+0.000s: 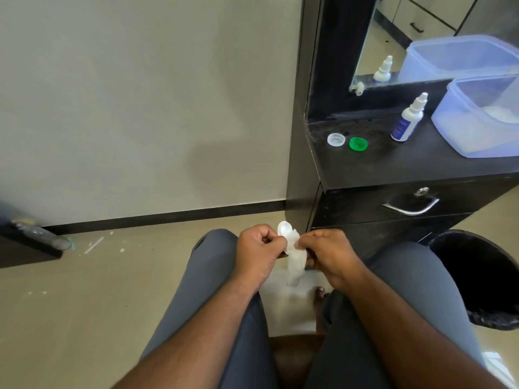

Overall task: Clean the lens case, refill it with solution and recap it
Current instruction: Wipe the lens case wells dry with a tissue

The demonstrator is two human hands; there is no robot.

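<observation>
Over our lap, left hand (257, 248) grips lens case (285, 230); right hand (327, 255) pinches tissue (296, 262) against it. White cap (336, 140), green cap (358, 143), solution bottle (407, 120) sit on tabletop (407, 164) near left edge.

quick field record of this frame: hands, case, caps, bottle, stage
left hand: grips lens case
right hand: pinches tissue against the case
caps: white cap and green cap, both off, side by side on black counter
solution bottle: upright on counter, capped
stage: wiping; refill and recap not yet done
</observation>
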